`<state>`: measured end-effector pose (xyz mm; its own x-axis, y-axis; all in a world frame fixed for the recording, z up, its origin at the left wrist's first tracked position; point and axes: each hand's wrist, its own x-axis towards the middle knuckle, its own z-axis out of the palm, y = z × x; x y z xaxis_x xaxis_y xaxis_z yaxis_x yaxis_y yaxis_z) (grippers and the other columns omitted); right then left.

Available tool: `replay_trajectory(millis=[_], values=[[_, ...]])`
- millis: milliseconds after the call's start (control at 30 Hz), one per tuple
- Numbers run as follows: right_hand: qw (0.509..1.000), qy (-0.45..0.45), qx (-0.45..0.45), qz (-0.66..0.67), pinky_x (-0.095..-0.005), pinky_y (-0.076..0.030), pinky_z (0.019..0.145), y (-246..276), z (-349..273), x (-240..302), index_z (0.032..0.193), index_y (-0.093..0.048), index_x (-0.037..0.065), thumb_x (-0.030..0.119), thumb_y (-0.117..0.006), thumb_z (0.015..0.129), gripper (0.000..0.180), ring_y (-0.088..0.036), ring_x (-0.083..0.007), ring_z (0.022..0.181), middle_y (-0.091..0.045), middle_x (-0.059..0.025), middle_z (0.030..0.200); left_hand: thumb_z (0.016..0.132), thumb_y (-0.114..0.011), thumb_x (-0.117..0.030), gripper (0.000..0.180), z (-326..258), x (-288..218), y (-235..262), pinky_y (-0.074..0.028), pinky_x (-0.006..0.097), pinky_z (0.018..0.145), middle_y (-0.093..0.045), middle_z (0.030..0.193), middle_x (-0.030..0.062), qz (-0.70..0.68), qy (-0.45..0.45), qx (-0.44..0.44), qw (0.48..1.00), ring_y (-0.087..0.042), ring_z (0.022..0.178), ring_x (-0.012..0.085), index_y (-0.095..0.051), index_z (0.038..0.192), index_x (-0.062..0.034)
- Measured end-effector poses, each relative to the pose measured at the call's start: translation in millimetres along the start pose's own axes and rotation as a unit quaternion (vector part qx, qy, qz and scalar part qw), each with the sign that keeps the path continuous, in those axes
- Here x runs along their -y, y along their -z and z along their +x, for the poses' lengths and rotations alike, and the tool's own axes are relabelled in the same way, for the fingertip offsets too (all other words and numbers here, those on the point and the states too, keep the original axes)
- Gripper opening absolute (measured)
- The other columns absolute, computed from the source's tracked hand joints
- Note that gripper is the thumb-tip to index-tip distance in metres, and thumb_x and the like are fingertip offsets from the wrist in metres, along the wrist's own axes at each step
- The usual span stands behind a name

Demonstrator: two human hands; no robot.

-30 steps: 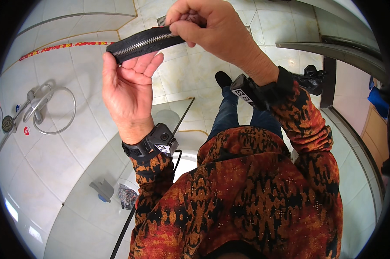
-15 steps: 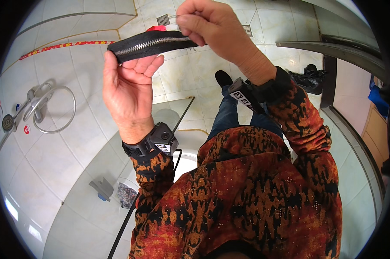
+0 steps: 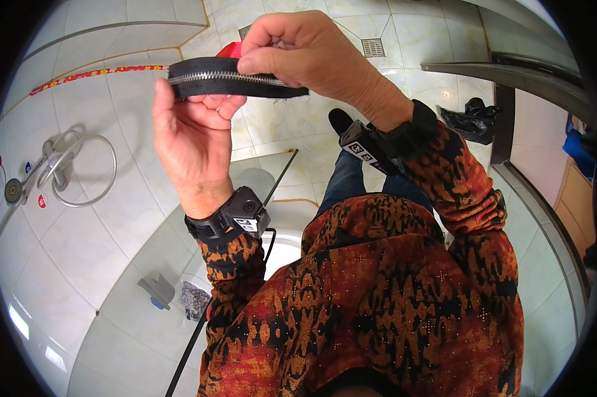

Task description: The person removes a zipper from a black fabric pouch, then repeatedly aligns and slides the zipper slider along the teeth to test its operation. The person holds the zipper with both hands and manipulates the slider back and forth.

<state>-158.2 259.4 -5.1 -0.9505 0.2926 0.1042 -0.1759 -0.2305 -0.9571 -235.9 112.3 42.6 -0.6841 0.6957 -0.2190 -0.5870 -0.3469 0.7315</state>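
A black zipper (image 3: pixel 206 88) with silver metal teeth is stretched sideways in front of me, its right end frayed with loose threads. My left hand (image 3: pixel 196 142) grips its left end, thumb in front and fingers curled behind. Over the middle of the zipper, my right hand (image 3: pixel 295 53) has thumb and fingers pinched together against the upper tape. Whether a small thing sits between those right fingertips is hidden. Just behind the zipper's upper edge shows a piece of red fabric (image 3: pixel 230 50).
A shower head (image 3: pixel 13 190) and coiled hose are on the left tiled wall. Below my left arm are a grey holder (image 3: pixel 156 289) and a toilet (image 3: pixel 288 251). A black plastic bag (image 3: pixel 472 122) lies by the right doorway. Floor drains (image 3: pixel 372 47) sit in the far tiles.
My right hand has moved left and slightly down, from the zipper's right end to its middle. The zipper now hangs more level, and more red fabric shows beside the fingers.
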Motion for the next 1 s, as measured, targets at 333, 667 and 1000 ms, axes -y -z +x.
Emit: replay_trajectory(millis=[333, 667, 1000], values=[[0.948, -0.076, -0.179, 0.254, -0.0204, -0.034, 0.042, -21.2, 5.0, -18.1, 0.073, -0.060, 0.001, 0.018, -0.061, 0.077, 0.018, -0.045, -0.0062, 0.048, -0.054, -0.0019, 0.058, 0.087, -0.052, -0.017, 0.020, 4.4, 13.7, -10.2, -0.055, 0.031, 0.064, -0.060, 0.082, 0.0119, 0.132, -0.087, -0.112, 0.981, -0.060, 0.071, 0.0177, -0.054, 0.090, 0.0030], [0.982, -0.039, -0.105, 0.149, -0.0183, -0.035, 0.042, 3.2, 2.8, -20.2, 0.075, -0.059, 0.001, 0.014, -0.057, 0.080, 0.014, -0.043, -0.0054, 0.045, -0.057, -0.0028, 0.062, 0.089, -0.048, -0.017, 0.021, 2.7, 9.6, -7.3, -0.053, 0.033, 0.068, -0.059, 0.081, 0.0099, 0.094, -0.064, -0.099, 0.989, -0.057, 0.067, 0.0153, -0.053, 0.090, 0.0033], [0.997, -0.056, 0.023, 0.052, -0.0173, -0.028, 0.041, -0.6, -5.2, -12.0, 0.077, -0.061, 0.004, 0.016, -0.058, 0.080, 0.013, -0.039, -0.0018, 0.044, -0.049, 0.0033, 0.053, 0.089, -0.049, -0.014, 0.020, 6.3, 3.0, 7.8, -0.049, 0.034, 0.076, -0.060, 0.093, 0.0116, 0.028, -0.024, -0.051, 0.998, -0.058, 0.084, 0.0201, -0.053, 0.097, 0.0035]])
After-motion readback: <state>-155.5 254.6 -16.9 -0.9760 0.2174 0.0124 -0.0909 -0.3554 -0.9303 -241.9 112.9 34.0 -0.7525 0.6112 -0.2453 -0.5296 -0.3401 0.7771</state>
